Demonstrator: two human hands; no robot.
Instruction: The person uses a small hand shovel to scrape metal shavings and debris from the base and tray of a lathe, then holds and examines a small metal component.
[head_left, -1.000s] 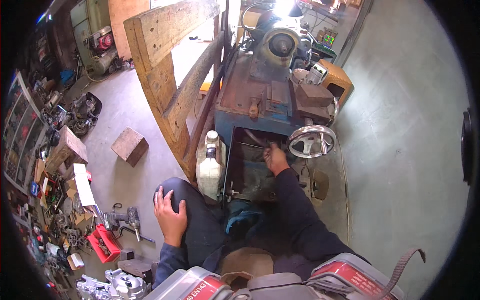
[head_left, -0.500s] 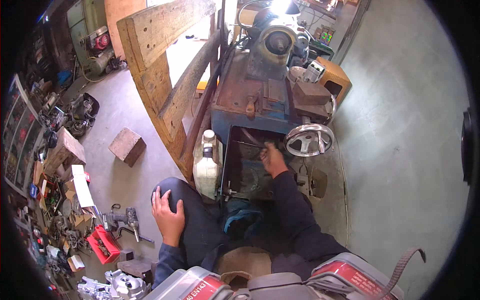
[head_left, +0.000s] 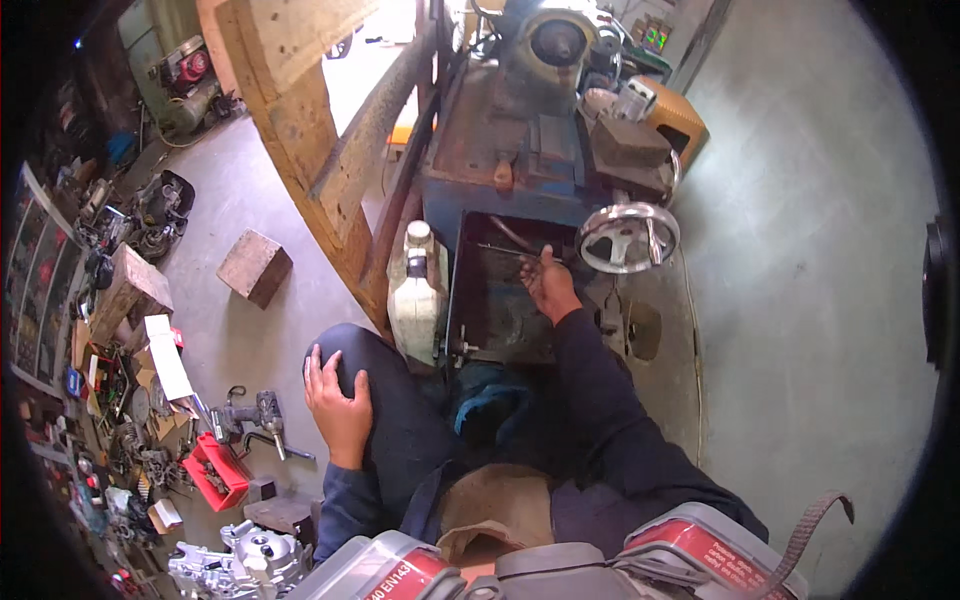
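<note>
My right hand [head_left: 551, 285] is closed round one end of a thin metal rod [head_left: 500, 248]. It reaches over the open, dark tray [head_left: 490, 347] at the near end of a blue machine [head_left: 455, 190]. A dark reddish hose-like strip [head_left: 512, 232] lies behind the rod. Just right of the hand is a chrome handwheel [head_left: 600, 257]. My left hand [head_left: 338, 405] lies on my left knee, fingers spread, with nothing in it.
A whitish jug [head_left: 415, 305] stands left of the tray, beside a wooden pallet [head_left: 300, 130]. On the floor at left are a wooden block [head_left: 254, 268], a power drill [head_left: 268, 415], a red bin [head_left: 215, 470] and a metal casing [head_left: 255, 555]. A blue cloth [head_left: 488, 390] hangs below the tray.
The view has shifted, so the machine and handwheel sit higher in the picture. My right hand still grips the rod over the tray. My left hand stays on the knee.
</note>
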